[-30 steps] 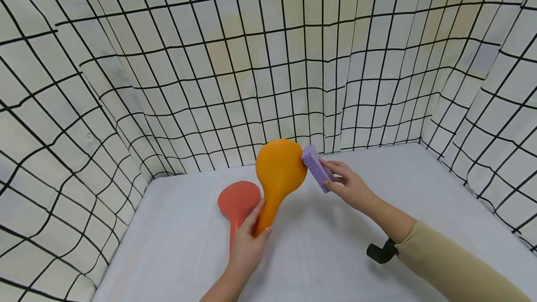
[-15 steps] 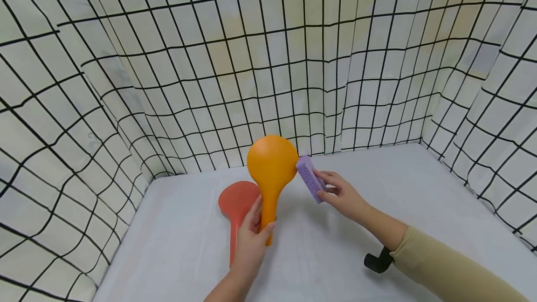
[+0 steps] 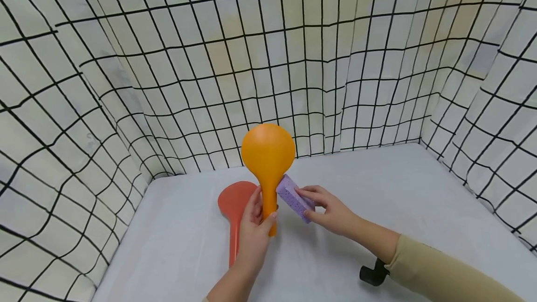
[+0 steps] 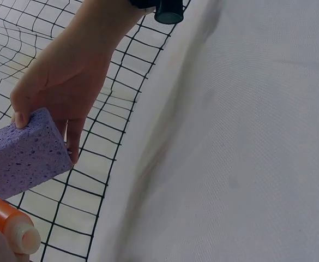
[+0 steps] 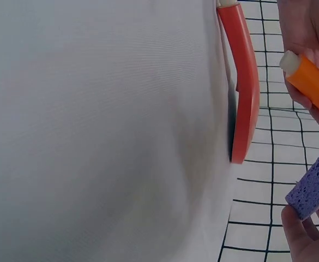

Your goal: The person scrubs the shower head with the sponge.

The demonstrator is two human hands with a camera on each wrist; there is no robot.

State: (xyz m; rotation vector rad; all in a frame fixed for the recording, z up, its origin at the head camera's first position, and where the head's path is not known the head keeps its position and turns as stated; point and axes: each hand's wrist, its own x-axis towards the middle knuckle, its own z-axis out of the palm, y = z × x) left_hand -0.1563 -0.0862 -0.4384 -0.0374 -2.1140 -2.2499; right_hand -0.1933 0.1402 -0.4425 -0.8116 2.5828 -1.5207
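Observation:
My left hand [image 3: 253, 232] grips the handle of an orange paddle [image 3: 268, 150] with a rounded head, held upright above the table. A pale cap tips the orange handle [image 4: 20, 232] in the left wrist view. My right hand [image 3: 331, 211] pinches a purple sponge [image 3: 295, 198] between thumb and fingers. The sponge's upper end meets the paddle's right edge where the head narrows into the handle. A similar red paddle [image 3: 237, 199] lies on the table behind my left hand, partly covered by it; in the right wrist view that red paddle [image 5: 245, 93] shows edge-on.
A white cloth covers the table [image 3: 168, 246]. Walls of white sheet with a black grid [image 3: 251, 59] rise at the back and both sides. A black wrist mount [image 3: 373, 274] hangs beneath the right sleeve [image 3: 436, 269].
The orange paddle has shifted left and up and turned more upright. My right hand has brought the sponge down and left along its edge, from the head to the neck.

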